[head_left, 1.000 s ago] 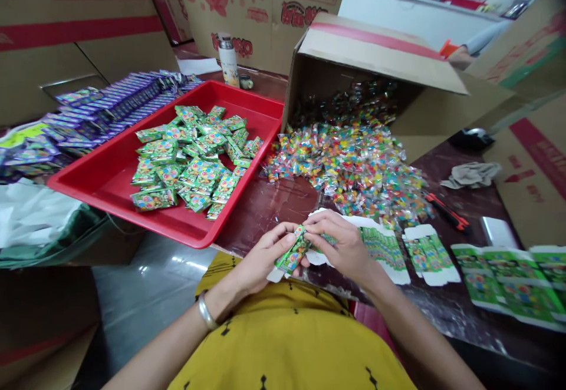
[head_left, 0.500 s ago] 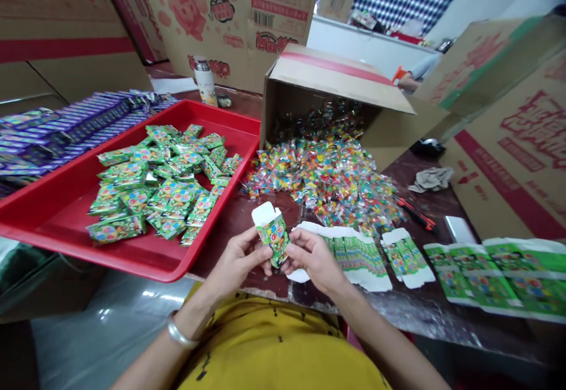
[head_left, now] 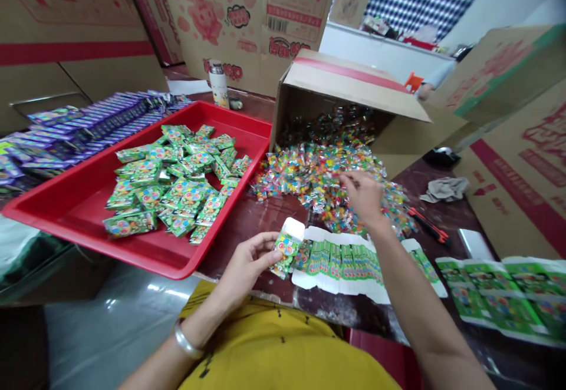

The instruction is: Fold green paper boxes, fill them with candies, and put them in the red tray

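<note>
My left hand (head_left: 254,260) is closed round a small green candy box (head_left: 286,251), its white top flap standing up. Over the heap of wrapped candies (head_left: 305,172), my right hand (head_left: 365,195) reaches with bent fingers near the small clear packets; whether it holds one cannot be made out. The heap spills from a tipped cardboard carton (head_left: 358,81). Close to the left hand, a row of flat green box blanks (head_left: 340,263) lies overlapped along the table's front. My right forearm covers part of that row.
At left stands a red tray (head_left: 212,248) with several filled-looking green boxes (head_left: 177,184). Purple packs (head_left: 88,128) lie beyond it. A flask (head_left: 218,86) stands behind. To the right are a red-and-black cutter (head_left: 428,225), a crumpled cloth (head_left: 444,189) and green sheets (head_left: 499,296).
My right hand has let go of the small box and moved forward and right to the candy heap. My left hand keeps the box, now slightly further right in view.
</note>
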A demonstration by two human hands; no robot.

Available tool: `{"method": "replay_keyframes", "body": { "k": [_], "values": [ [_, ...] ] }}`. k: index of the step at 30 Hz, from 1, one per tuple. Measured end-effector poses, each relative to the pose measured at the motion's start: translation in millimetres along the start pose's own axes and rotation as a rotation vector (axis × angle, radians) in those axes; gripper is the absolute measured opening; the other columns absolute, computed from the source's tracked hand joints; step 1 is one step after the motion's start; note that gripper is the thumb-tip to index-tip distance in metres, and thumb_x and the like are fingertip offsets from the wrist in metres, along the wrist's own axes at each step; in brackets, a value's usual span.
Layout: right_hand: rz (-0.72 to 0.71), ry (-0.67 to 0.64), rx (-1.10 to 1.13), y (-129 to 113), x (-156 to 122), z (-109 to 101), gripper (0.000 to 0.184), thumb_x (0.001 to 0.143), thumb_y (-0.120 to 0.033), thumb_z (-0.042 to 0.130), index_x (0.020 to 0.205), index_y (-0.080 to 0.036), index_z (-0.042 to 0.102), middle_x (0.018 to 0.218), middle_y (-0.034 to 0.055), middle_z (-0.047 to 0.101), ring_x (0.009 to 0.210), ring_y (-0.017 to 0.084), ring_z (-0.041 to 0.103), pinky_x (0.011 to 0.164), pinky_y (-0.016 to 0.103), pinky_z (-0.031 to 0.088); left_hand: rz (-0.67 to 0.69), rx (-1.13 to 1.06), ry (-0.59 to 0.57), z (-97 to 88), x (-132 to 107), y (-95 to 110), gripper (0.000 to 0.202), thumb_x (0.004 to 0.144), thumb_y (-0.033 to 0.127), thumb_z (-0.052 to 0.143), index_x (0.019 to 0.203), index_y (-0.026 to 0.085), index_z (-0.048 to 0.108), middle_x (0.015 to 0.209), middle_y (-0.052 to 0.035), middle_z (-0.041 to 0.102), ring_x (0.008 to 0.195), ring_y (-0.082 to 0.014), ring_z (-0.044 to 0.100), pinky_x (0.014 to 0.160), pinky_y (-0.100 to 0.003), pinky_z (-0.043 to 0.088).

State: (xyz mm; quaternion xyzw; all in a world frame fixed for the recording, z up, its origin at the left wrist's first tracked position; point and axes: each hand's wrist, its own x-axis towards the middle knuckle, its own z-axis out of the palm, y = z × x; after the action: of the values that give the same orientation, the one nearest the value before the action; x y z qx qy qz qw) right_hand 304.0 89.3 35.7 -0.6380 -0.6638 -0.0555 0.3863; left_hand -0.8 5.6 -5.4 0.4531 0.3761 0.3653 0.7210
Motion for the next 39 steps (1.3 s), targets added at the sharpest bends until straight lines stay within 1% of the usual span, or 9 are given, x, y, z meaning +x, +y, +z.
{"method": "replay_keyframes", "body": {
  "k": [3,6,10,17,21,25,30,34,39],
  "values": [
    [0.081,0.009,0.265,-38,-13,-26,0.024,0.092,-0.037,0.058,0.096,-0.019,0.073,0.089,0.0062,0.074,0.075,0.021,0.066,0.068,0.035,0.051,0.077,0.145,0.088,-2.6,4,1,0.037,0.081,0.034,0.073,0.113,0.017,0.069,0.106,-0.0083,0.073,0.094,-0.0221,0.067,0.083,-0.031,0.052],
    [0.032,-0.231,0.349,-78,-28,-49,0.017,0.091,-0.035,0.062,0.088,-0.023,0.073,0.083,0.0032,0.073,0.072,0.019,0.065,0.066,0.033,0.050,0.141,0.241,0.166,-1.2,5,0,0.036,0.081,0.035,0.072,0.113,0.020,0.070,0.110,-0.0077,0.073,0.099,-0.0252,0.066,0.086,-0.032,0.051],
    [-0.148,-0.386,0.243,-107,-41,-46,0.012,0.091,-0.026,0.064,0.084,-0.025,0.073,0.083,0.0019,0.071,0.078,0.019,0.063,0.075,0.036,0.049,0.179,0.272,0.163,7.0,1,4,0.032,0.082,0.033,0.070,0.112,0.021,0.070,0.111,-0.0068,0.073,0.100,-0.0250,0.066,0.087,-0.032,0.051],
    [-0.276,-0.433,0.365,-119,-54,-19,0.017,0.094,-0.026,0.059,0.098,-0.026,0.075,0.126,0.0081,0.062,0.119,0.026,0.055,0.099,0.046,0.046,0.255,0.207,0.163,15.9,-5,11,0.027,0.085,0.031,0.067,0.110,0.019,0.067,0.109,-0.0073,0.071,0.098,-0.0220,0.065,0.089,-0.032,0.051],
    [-0.015,-0.478,0.632,-116,-72,-16,0.034,0.093,-0.030,0.061,0.127,-0.028,0.062,0.117,0.0068,0.066,0.092,0.018,0.068,0.079,0.033,0.058,0.297,0.109,0.192,18.6,-6,15,0.041,0.086,0.028,0.067,0.125,0.023,0.054,0.103,-0.0050,0.067,0.092,-0.0184,0.065,0.081,-0.028,0.053],
    [0.190,-0.408,0.764,-114,-93,-5,0.025,0.088,-0.032,0.068,0.112,-0.025,0.067,0.096,0.0041,0.070,0.078,0.017,0.068,0.073,0.031,0.058,0.275,0.116,0.136,21.5,-10,17,0.042,0.088,0.028,0.064,0.129,0.025,0.053,0.106,-0.0045,0.063,0.091,-0.0168,0.063,0.080,-0.027,0.052],
    [0.269,-0.308,0.853,-123,-104,7,0.013,0.089,-0.034,0.066,0.085,-0.021,0.068,0.109,0.0082,0.065,0.094,0.021,0.066,0.077,0.031,0.057,0.248,0.117,0.077,21.4,-11,16,0.024,0.086,0.028,0.067,0.107,0.021,0.059,0.104,-0.0033,0.061,0.086,-0.0148,0.059,0.074,-0.023,0.050],
    [0.311,-0.240,0.955,-129,-102,12,0.017,0.086,-0.032,0.069,0.098,-0.024,0.060,0.101,0.0053,0.068,0.093,0.020,0.067,0.082,0.034,0.057,0.262,0.005,0.107,21.2,-9,13,0.031,0.082,0.025,0.071,0.107,0.023,0.052,0.099,-0.0006,0.058,0.079,-0.0114,0.058,0.070,-0.021,0.049],
    [0.330,-0.355,1.017,-128,-91,12,0.020,0.080,-0.036,0.075,0.078,-0.021,0.061,0.082,0.0019,0.066,0.076,0.016,0.062,0.068,0.028,0.053,0.271,0.024,0.163,20.9,-11,13,0.035,0.082,0.024,0.071,0.109,0.024,0.049,0.100,-0.0010,0.056,0.083,-0.0125,0.059,0.072,-0.022,0.050]
  ]
}}
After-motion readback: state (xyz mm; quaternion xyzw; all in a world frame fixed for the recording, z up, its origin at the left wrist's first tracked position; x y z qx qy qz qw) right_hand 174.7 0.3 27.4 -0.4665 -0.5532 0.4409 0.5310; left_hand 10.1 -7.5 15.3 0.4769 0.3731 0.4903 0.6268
